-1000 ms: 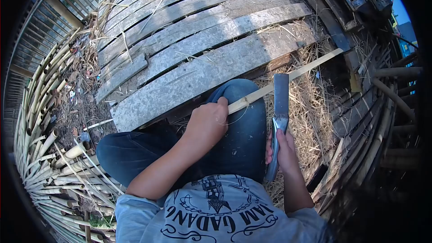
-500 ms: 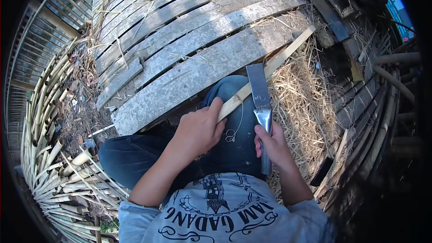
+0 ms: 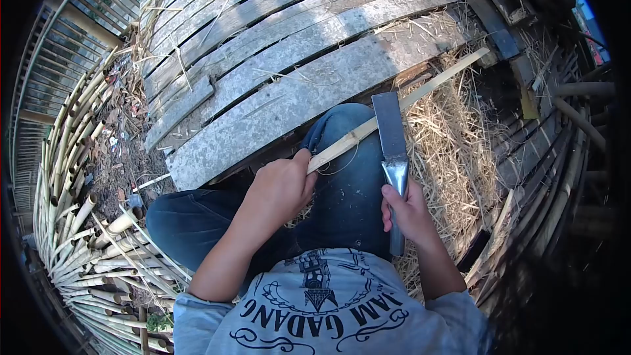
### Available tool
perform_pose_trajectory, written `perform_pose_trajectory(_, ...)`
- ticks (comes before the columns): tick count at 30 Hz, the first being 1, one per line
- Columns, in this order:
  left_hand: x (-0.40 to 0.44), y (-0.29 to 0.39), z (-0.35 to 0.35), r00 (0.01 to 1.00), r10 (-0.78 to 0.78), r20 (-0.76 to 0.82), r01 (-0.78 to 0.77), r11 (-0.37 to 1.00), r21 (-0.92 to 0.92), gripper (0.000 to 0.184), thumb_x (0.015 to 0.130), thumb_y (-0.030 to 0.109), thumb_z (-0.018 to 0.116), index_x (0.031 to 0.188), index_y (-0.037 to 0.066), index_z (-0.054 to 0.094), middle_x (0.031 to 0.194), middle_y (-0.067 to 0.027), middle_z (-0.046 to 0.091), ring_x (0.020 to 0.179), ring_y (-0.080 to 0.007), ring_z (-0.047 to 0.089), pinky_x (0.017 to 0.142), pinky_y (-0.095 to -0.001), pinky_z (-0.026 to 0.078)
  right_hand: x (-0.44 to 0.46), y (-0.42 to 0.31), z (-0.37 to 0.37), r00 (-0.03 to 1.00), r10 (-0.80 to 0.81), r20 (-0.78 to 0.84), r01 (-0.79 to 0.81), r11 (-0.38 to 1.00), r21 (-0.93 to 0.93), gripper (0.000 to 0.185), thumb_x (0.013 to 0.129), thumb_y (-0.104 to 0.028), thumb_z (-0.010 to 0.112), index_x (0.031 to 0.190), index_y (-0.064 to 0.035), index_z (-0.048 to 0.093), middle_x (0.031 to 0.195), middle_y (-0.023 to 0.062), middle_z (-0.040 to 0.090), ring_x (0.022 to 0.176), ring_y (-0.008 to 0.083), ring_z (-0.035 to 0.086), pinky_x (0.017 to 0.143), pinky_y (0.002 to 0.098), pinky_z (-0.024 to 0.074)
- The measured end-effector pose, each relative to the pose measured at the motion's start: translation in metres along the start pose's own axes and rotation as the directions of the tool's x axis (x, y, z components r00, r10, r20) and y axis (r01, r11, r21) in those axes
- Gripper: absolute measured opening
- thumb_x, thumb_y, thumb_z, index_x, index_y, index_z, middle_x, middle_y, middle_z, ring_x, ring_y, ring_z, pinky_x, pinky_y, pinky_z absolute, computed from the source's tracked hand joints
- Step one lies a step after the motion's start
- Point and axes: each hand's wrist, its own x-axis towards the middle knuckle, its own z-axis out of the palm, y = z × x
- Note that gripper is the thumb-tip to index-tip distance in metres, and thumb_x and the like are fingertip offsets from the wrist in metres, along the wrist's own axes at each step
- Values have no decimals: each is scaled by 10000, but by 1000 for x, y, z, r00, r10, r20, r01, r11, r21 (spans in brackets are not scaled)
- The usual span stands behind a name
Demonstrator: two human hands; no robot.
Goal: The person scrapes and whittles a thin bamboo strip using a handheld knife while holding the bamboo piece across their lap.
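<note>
My left hand [image 3: 281, 187] is closed round the near end of a pale bamboo strip [image 3: 434, 83]. The strip runs across my raised knee and out to the upper right. In my right hand [image 3: 409, 212] is a machete [image 3: 390, 123], gripped at its handle, with the broad, blunt-ended blade pointing away from me. The blade lies across the bamboo strip just beyond the knee and covers part of it. A thin curled shaving [image 3: 348, 163] hangs by the strip near my left hand. What the fingers do on the underside is hidden.
A slatted wooden platform [image 3: 276, 102] spreads out ahead, with loose shavings on it. A heap of shavings [image 3: 453, 151] lies to the right. Cut bamboo poles [image 3: 98, 250] are piled at the left, below a bamboo fence [image 3: 85, 23]. A dark object [image 3: 474, 250] rests near my right forearm.
My left hand has drawn the bamboo strip back toward me, and the strip now lies at a flatter angle. The machete has shifted slightly to the right in view.
</note>
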Motion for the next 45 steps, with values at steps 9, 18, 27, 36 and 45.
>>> perform_pose_trajectory(9, -1, -12, 6, 997, 73, -19, -71, 994, 83, 211, 883, 163, 623, 955, -18, 543, 733, -243, 636, 747, -432, 645, 686, -525, 509, 0, -12, 0, 992, 47, 113, -35, 993, -109, 182, 974, -190, 599, 970, -22, 532, 614, 17, 555, 453, 76, 532, 415, 226, 429)
perform_pose_trajectory(18, -2, -17, 9, 999, 35, -4, -35, 999, 7, 185, 876, 133, 603, 983, 4, 527, 764, -261, 617, 776, -456, 616, 700, -545, 468, 2, -5, 0, 993, 34, 112, -29, 999, -40, 199, 976, -207, 597, 945, -26, 520, 626, 24, 554, 456, 89, 536, 417, 241, 429)
perform_pose_trajectory(27, -4, -10, 4, 1000, -17, 13, 17, 999, -28, 166, 875, 125, 602, 963, 3, 530, 757, -265, 615, 790, -468, 608, 709, -556, 459, 6, 3, 1, 1000, -9, 8, 7, 990, 142, 205, 972, -216, 598, 974, -22, 533, 613, 30, 551, 447, 84, 525, 413, 234, 424)
perform_pose_trajectory(36, -5, -17, 11, 1000, -16, -8, 16, 999, -30, 158, 868, 131, 606, 929, 9, 527, 720, -255, 606, 759, -467, 607, 691, -563, 453, 10, 4, 5, 998, -55, 0, 54, 980, 191, 187, 976, -188, 592, 957, -29, 495, 618, 47, 554, 446, 108, 538, 406, 245, 443)
perform_pose_trajectory(45, -10, -19, 4, 996, -27, 84, 38, 989, -142, 458, 986, 417, 544, 833, -13, 573, 666, -246, 601, 694, -454, 613, 638, -509, 473, 13, 5, 9, 992, -121, -28, 123, 984, 129, 180, 979, -185, 567, 980, -12, 516, 631, 68, 551, 450, 125, 538, 428, 260, 473)
